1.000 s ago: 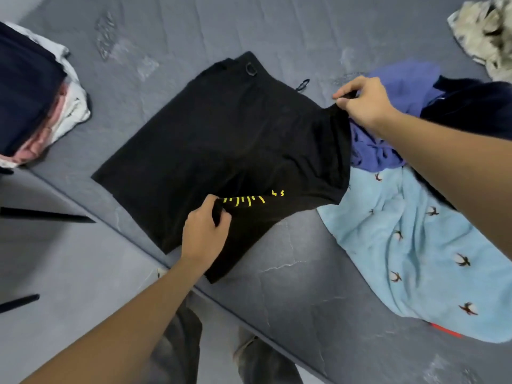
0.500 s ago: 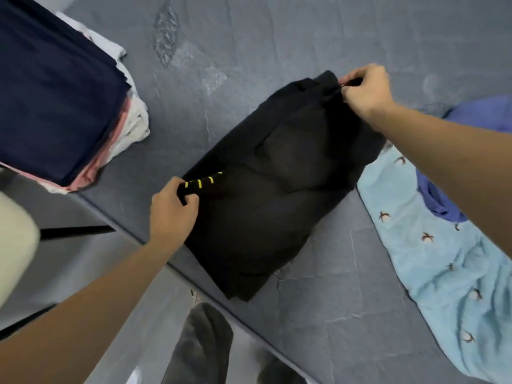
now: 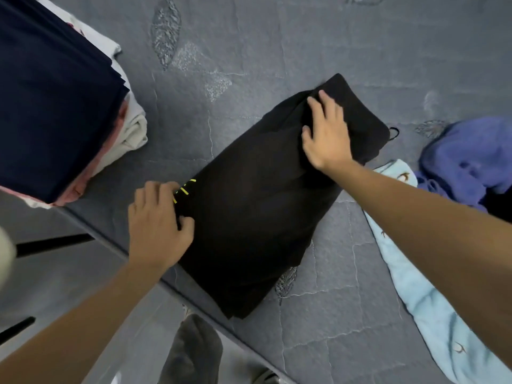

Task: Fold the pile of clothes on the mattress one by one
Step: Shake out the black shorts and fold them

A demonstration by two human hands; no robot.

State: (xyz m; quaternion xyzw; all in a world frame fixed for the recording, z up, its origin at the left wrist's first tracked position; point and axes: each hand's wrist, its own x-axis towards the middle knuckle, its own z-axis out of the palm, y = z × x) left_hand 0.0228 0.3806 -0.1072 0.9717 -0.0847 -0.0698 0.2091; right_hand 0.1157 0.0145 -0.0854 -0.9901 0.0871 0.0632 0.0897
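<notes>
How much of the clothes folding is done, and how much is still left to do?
Done: a stack of folded clothes with a navy blue piece on top sits at the left. In hand: the black shorts with yellow marks lie folded in half, with the left hand and right hand flat on them. Left: the light blue bird-print cloth and the crumpled purple-blue garment wait unfolded on the grey mattress.
</notes>
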